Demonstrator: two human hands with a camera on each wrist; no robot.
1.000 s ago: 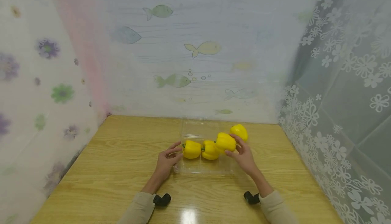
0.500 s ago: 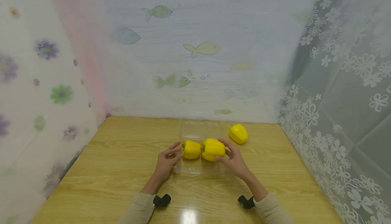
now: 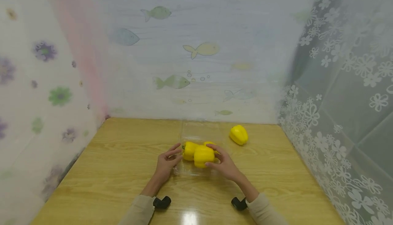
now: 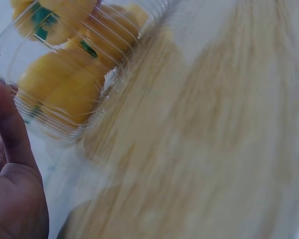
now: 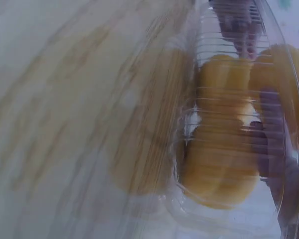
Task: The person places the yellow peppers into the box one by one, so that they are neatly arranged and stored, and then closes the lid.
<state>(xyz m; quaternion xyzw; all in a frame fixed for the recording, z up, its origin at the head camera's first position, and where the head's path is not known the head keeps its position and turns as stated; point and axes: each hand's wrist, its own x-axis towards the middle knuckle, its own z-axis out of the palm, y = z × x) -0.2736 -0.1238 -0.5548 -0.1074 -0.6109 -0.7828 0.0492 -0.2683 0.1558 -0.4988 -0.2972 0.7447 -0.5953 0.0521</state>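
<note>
Yellow pepper (image 3: pixel 204 157) sits between the right fingers (image 3: pixel 217 149).

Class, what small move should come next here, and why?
Probably lower the held yellow pepper into the clear container: the right hand holds it raised, two peppers lie inside, and the left hand is at the container's left side.

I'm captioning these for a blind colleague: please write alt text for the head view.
A person's right hand holds a yellow bell pepper over a clear plastic container with two more peppers inside; the left hand is at the container's left side. A fourth pepper lies on the wooden table.
</note>
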